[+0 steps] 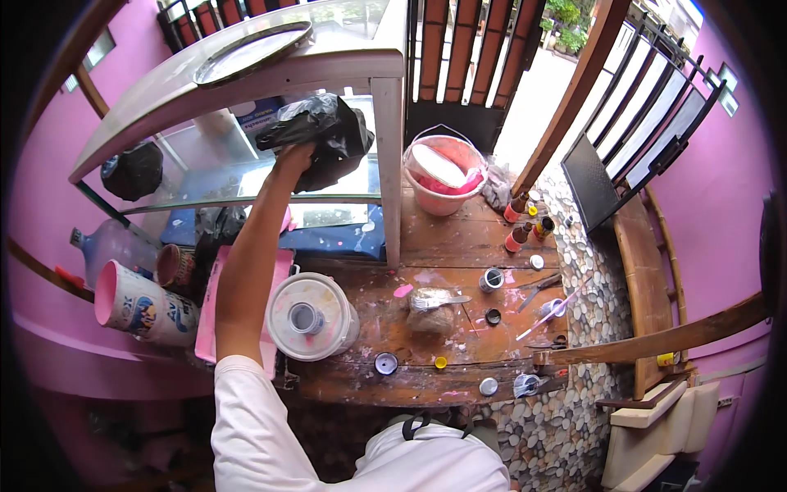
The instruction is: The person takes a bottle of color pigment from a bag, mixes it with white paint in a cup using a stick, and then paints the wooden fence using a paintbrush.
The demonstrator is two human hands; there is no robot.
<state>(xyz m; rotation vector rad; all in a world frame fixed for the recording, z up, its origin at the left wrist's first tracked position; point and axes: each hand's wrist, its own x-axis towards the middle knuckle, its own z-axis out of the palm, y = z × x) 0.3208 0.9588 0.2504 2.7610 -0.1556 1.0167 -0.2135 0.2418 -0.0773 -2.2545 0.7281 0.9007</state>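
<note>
Black plastic bag (pixel 340 135) hides most of the fingertips of the left hand (pixel 297 156); the fingers look clamped on its lower left part, though their exact grip is hard to make out. The right hand is out of view. Whatever the bag may hold is hidden too. Shiny and crumpled, it bulges at the right, with a fold reaching left. It is held up at the cabinet (pixel 393 164) opening, near the right post; whether inside or just in front, I cannot tell. A lidded bucket (pixel 334 340) stands at the near left corner of the table (pixel 373 321).
</note>
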